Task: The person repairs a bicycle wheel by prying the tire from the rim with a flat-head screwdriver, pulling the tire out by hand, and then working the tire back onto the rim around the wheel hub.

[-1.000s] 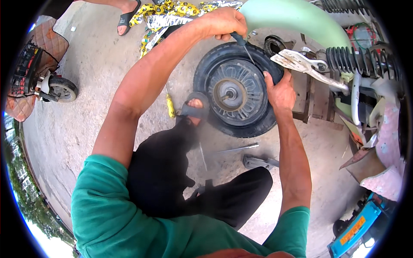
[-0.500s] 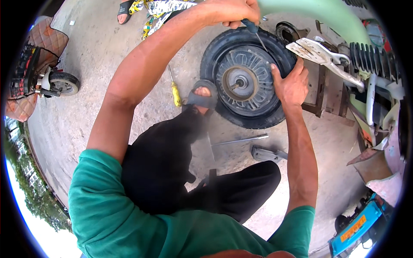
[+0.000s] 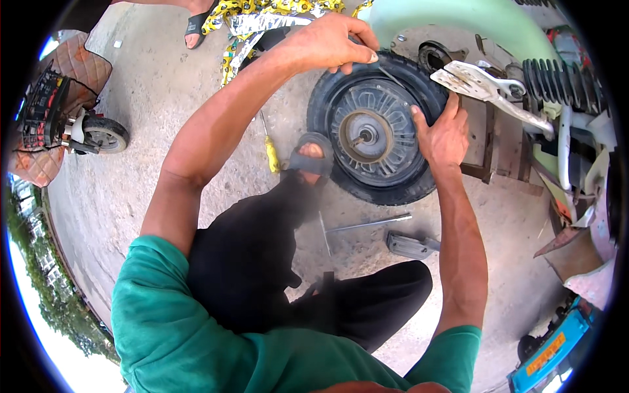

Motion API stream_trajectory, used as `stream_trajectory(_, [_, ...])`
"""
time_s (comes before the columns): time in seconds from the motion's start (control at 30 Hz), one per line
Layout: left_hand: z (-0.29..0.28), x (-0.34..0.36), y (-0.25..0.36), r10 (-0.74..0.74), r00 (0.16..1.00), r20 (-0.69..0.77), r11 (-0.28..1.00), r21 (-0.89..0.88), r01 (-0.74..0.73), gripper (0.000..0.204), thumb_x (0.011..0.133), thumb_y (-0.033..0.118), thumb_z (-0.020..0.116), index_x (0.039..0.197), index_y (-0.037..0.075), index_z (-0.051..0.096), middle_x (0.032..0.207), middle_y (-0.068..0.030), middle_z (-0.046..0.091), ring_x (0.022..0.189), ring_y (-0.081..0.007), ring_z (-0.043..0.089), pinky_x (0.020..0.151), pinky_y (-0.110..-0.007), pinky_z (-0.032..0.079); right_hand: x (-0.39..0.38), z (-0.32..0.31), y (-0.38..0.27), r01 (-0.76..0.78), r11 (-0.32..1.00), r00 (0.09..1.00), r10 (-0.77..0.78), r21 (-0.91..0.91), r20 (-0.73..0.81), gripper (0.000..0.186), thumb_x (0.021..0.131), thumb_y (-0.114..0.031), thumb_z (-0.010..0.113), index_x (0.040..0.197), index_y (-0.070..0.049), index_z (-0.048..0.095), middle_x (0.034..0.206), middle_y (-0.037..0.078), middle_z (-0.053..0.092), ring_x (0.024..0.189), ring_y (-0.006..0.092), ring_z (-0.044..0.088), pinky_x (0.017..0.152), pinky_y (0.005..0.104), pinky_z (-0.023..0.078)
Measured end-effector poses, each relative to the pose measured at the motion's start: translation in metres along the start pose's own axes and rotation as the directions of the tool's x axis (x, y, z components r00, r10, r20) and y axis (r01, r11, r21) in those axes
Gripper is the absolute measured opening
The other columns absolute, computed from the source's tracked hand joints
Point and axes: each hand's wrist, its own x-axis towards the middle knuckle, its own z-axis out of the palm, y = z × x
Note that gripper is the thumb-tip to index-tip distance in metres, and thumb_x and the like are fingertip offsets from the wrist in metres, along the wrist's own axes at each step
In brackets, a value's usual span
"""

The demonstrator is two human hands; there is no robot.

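A black-tyred wheel [image 3: 360, 178] with a grey ribbed hub [image 3: 386, 160] lies flat on the ground. My left hand [image 3: 331, 42] is above its far left edge, fingers curled. From beside its thumb, a thin screwdriver shaft [image 3: 392, 77] slants down to the gap between tyre and rim; the handle is hidden by the fingers. On the wheel's right side, my right hand [image 3: 445, 136] grips the tyre, thumb near the rim and fingers over the outer edge. My sandalled foot [image 3: 310, 157] rests against the wheel's left side.
A yellow-handled screwdriver [image 3: 270, 154] lies left of my foot. Nearer me are a metal T-handle wrench [image 3: 367, 223] and a grey metal part [image 3: 409, 245]. Vehicle parts with a black coil spring [image 3: 560, 82] stand at right. Another person's sandalled foot [image 3: 194, 34] shows far left.
My left hand has moved slightly left and toward me, and the screwdriver shaft lies at a lower slant. Its blue handle has gone out of sight. My right hand stays on the tyre.
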Motion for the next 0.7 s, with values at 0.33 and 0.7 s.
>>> stream_trajectory(0.33, [-0.006,0.049,-0.016,-0.105,0.989,-0.107,0.971,-0.225,0.078,0.027,0.094,0.024,0.079,0.111,0.003,0.073,0.082,-0.0052,0.072,0.061,-0.0116,0.065,0.054,-0.028,0.05,0.002,-0.002,-0.003,0.024,1.0,1.0,-0.024,-0.008,-0.01,0.098,0.087,-0.056,0.081,0.157,-0.004,0.036,0.124,0.027,0.057,0.116,0.0481,0.061,0.1,0.054,0.053])
stream_trajectory(0.7, [0.056,-0.101,-0.112,-0.29,0.952,0.092,0.915,-0.264,0.305,0.034,0.102,0.025,0.069,0.129,0.004,0.068,0.099,-0.0074,0.071,0.074,-0.0125,0.066,0.066,-0.029,0.054,0.002,0.0,-0.003,0.014,1.0,1.0,-0.014,0.005,0.019,0.102,0.087,-0.059,0.079,0.159,-0.004,0.033,0.126,0.027,0.056,0.116,0.0477,0.06,0.1,0.0537,0.052])
